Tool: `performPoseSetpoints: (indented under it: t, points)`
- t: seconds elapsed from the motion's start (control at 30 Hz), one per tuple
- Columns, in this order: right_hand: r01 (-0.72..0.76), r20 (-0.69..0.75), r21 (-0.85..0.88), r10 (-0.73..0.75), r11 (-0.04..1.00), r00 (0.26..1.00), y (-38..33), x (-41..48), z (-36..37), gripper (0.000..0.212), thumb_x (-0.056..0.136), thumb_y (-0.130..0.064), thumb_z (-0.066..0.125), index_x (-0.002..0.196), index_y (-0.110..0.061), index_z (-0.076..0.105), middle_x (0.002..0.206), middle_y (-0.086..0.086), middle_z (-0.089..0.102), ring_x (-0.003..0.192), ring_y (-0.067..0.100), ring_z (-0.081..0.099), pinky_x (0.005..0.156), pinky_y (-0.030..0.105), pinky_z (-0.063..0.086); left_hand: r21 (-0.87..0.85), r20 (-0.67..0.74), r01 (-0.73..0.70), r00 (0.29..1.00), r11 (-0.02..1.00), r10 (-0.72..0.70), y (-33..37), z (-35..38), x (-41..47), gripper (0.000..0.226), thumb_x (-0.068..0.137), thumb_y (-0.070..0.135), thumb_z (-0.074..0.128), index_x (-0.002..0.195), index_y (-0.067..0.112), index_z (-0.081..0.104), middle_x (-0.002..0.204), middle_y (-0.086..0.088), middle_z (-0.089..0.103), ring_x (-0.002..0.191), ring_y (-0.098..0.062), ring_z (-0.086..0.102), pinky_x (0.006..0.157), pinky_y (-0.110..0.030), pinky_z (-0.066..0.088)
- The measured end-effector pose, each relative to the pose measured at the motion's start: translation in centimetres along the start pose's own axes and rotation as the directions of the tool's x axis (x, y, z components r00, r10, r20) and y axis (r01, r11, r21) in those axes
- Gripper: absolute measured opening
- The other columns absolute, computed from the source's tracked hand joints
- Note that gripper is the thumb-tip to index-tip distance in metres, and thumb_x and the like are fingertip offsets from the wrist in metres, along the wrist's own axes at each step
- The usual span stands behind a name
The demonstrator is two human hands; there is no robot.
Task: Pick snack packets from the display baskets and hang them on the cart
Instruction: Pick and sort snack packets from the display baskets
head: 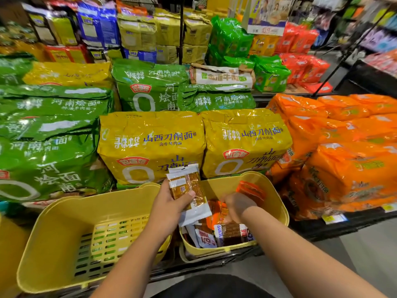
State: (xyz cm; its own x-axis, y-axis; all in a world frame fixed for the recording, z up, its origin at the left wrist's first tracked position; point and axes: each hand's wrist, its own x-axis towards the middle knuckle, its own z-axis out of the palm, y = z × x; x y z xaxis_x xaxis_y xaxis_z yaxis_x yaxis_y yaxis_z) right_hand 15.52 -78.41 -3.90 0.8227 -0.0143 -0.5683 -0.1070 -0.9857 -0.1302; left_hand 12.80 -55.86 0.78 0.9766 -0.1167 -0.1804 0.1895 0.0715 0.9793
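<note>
A shop aisle, walled in by noodle multipacks: green packs (53, 158) to the left, yellow packs (150, 143) dead ahead, orange packs (343, 168) on the right, with more racks behind. The shelf edge carries a price tag (334, 218), and grey floor (365, 244) runs off to the right. Two yellow baskets sit at the front of the display, side by side. No cart or hook comes into sight from here.

The left hand (169, 201) grips a stack (189, 188) of snack packets above the gap between the baskets, thumb pressed across the top one, fingers curled underneath. The right hand (237, 206) is down in the right basket (277, 190) among the loose packets (229, 233). Its fingers are hidden, so I cannot tell whether they have closed on anything. An orange packet (250, 190) sticks up just behind it, held or only leaning, I cannot say.

The stack looks like the weak point. The wrappers are glossy and already fanned out, and the lowest hangs past the palm. Push one more under that thumb and I would expect the bottom packet to slide out, into the right basket if lucky, or down between it and the left basket (53, 222). Rummaging blind could also crumple the loose packets.
</note>
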Motion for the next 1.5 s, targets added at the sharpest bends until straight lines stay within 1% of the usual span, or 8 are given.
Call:
performPoseSetpoints:
  t: [0.43, 0.6, 0.77, 0.93, 1.03, 1.23, 1.37, 1.5]
  points:
    - [0.005, 0.078, 0.228, -0.023, 0.974, 0.997, 0.9, 0.2, 0.0, 0.066, 0.094, -0.025, 0.072, 0.152, -0.027, 0.042, 0.152, 0.003, 0.049, 0.143, 0.028, 0.040, 0.113, 0.040, 0.035, 0.021, 0.017, 0.044, 0.999, 0.999, -0.044, 0.4, 0.3, 0.5, 0.038, 0.092, 0.002, 0.069, 0.116, 0.029, 0.057, 0.102, 0.012, 0.076, 0.094, -0.007, 0.073, 0.077, -0.021, 0.057]
    - [0.138, -0.126, 0.408, -0.094, 0.903, 0.988, 1.2, -2.1, -2.1, 0.047, 0.087, -0.035, 0.078, 0.129, -0.026, 0.058, 0.120, 0.000, 0.063, 0.117, 0.028, 0.062, 0.087, 0.029, 0.046, -0.013, 0.000, 0.063, 0.998, 0.998, -0.063, 0.7, 0.1, 0.3, 0.034, 0.093, 0.001, 0.066, 0.115, 0.027, 0.059, 0.098, 0.010, 0.078, 0.092, -0.012, 0.074, 0.075, -0.025, 0.056]
    - [0.333, -0.370, 0.734, -0.062, 0.592, 0.927, 3.1, -6.2, -4.0, 0.023, 0.094, -0.029, 0.068, 0.116, -0.028, 0.060, 0.107, -0.004, 0.073, 0.100, 0.018, 0.070, 0.094, 0.050, 0.055, -0.088, -0.014, 0.084, 0.996, 0.993, -0.086, 1.3, 0.1, -0.2, 0.036, 0.094, 0.000, 0.062, 0.121, 0.024, 0.058, 0.102, 0.003, 0.078, 0.093, -0.018, 0.075, 0.070, -0.025, 0.058]
    - [0.352, -0.349, 0.936, -0.084, 0.018, 0.933, 3.7, -9.4, -3.9, 0.027, 0.096, -0.012, 0.064, 0.122, -0.016, 0.065, 0.116, 0.010, 0.074, 0.108, 0.030, 0.070, 0.098, 0.053, 0.054, -0.163, -0.056, 0.092, 0.993, 0.982, -0.103, 2.1, 0.8, -1.7, 0.046, 0.079, 0.005, 0.076, 0.121, 0.017, 0.061, 0.106, -0.006, 0.077, 0.088, -0.021, 0.075, 0.071, -0.033, 0.059]
    - [0.308, -0.329, 0.935, -0.111, -0.175, 0.938, 3.5, -10.2, -3.4, 0.040, 0.091, -0.010, 0.071, 0.129, -0.006, 0.060, 0.121, 0.018, 0.071, 0.110, 0.035, 0.069, 0.095, 0.052, 0.056, -0.164, -0.075, 0.075, 0.993, 0.984, -0.088, 2.4, 1.4, -3.3, 0.058, 0.072, 0.012, 0.073, 0.128, 0.010, 0.059, 0.113, -0.013, 0.075, 0.095, -0.026, 0.074, 0.081, -0.039, 0.057]
    - [0.276, -0.294, 0.951, -0.137, -0.141, 0.946, 3.2, -10.4, -1.5, 0.043, 0.078, -0.019, 0.075, 0.119, -0.017, 0.063, 0.110, 0.008, 0.075, 0.102, 0.026, 0.070, 0.095, 0.049, 0.055, -0.191, -0.197, 0.093, 0.972, 0.977, -0.131, 2.0, 3.7, -8.1, 0.038, 0.090, -0.002, 0.059, 0.126, 0.008, 0.059, 0.093, -0.003, 0.077, 0.067, -0.012, 0.072, 0.049, -0.020, 0.053]
    - [0.319, -0.320, 0.947, -0.193, -0.041, 0.927, 2.6, -10.6, -0.6, 0.026, 0.090, -0.008, 0.071, 0.113, -0.019, 0.065, 0.107, 0.004, 0.076, 0.103, 0.022, 0.071, 0.094, 0.043, 0.056, -0.233, -0.328, 0.073, 0.933, 0.970, -0.149, 1.1, 3.9, -11.2, 0.048, 0.076, 0.009, 0.064, 0.124, 0.012, 0.064, 0.109, -0.009, 0.076, 0.094, -0.025, 0.073, 0.080, -0.036, 0.062]
    - [0.324, -0.306, 0.945, -0.236, 0.039, 0.922, 0.1, -11.1, 0.3, 0.024, 0.091, -0.012, 0.073, 0.113, -0.017, 0.065, 0.108, 0.005, 0.076, 0.105, 0.024, 0.072, 0.099, 0.051, 0.054, -0.288, -0.450, 0.027, 0.878, 0.957, -0.161, 0.8, 2.7, -13.9, 0.050, 0.074, 0.011, 0.063, 0.124, 0.012, 0.062, 0.099, -0.005, 0.076, 0.085, -0.021, 0.074, 0.075, -0.034, 0.062]
